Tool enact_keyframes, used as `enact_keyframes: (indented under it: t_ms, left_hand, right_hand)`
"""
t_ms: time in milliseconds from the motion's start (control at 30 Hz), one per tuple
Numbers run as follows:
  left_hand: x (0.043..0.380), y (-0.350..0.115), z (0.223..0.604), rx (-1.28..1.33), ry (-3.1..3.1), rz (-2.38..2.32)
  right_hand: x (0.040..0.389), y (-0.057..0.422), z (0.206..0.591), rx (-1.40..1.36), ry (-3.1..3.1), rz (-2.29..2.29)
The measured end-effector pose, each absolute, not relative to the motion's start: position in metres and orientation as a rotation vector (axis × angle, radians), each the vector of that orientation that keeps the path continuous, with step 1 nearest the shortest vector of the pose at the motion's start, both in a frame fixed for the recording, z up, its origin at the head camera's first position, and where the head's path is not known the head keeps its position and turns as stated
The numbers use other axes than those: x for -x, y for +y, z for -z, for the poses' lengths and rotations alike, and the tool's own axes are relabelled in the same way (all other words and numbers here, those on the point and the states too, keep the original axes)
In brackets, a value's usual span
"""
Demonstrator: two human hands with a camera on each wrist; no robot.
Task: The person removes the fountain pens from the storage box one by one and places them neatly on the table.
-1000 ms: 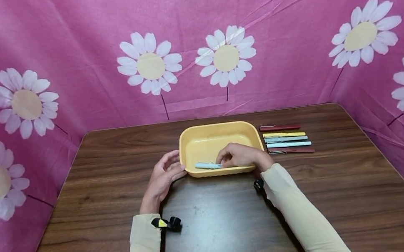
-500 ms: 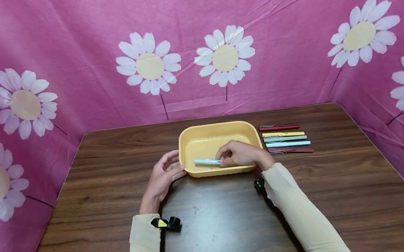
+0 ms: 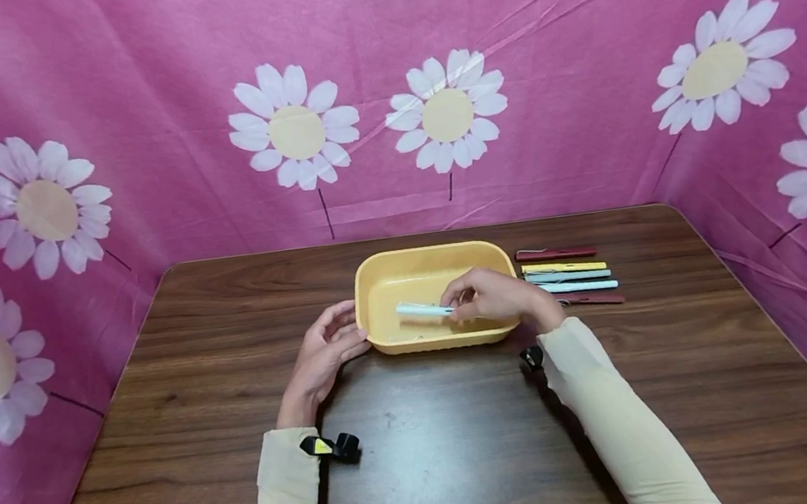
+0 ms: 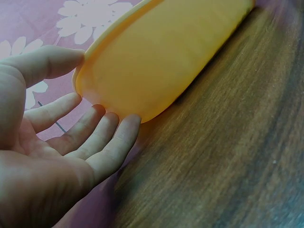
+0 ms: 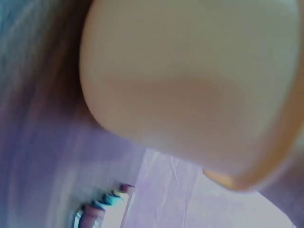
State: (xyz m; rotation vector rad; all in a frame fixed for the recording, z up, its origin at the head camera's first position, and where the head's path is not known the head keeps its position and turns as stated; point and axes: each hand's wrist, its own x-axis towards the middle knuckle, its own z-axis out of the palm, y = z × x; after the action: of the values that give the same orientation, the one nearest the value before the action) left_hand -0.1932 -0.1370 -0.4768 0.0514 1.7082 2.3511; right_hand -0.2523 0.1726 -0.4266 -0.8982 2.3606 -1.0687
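Note:
A yellow plastic tub [image 3: 376,276] stands in the middle of the dark wooden table [image 3: 241,406]. My right hand [image 3: 494,297] reaches over its near right rim and pinches a light blue pen [image 3: 421,309], held level above the tub's floor. My left hand [image 3: 327,352] rests against the tub's left near corner, straight fingers touching the outer wall [image 4: 156,61]. The right wrist view shows only the tub's blurred outer wall [image 5: 190,85] close up.
A row of several pens [image 3: 568,275], dark red, yellow and light blue, lies on the table just right of the tub. Pink cloth with white daisies [image 3: 297,126] walls in the table at the back and both sides.
My right hand has lifted the light blue pen off the tub's near floor and carried it a little up and to the right. The left hand stayed at the tub's corner.

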Motion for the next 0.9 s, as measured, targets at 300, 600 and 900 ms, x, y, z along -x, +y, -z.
enact_keyframes:
  t_ms: [300,600,900]
  left_hand:
    - [0.195,-0.138,0.475,-0.044,1.718,-2.354]
    - [0.195,-0.138,0.477,-0.046,1.710,-2.358]
    - [0.193,-0.137,0.477,-0.045,1.709,-2.350]
  right_hand:
    - [0.251,0.182,0.413,0.884,2.397,1.048]
    - [0.243,0.194,0.405,0.849,2.467,1.086]
    - [0.234,0.212,0.399,0.811,2.556,1.050]
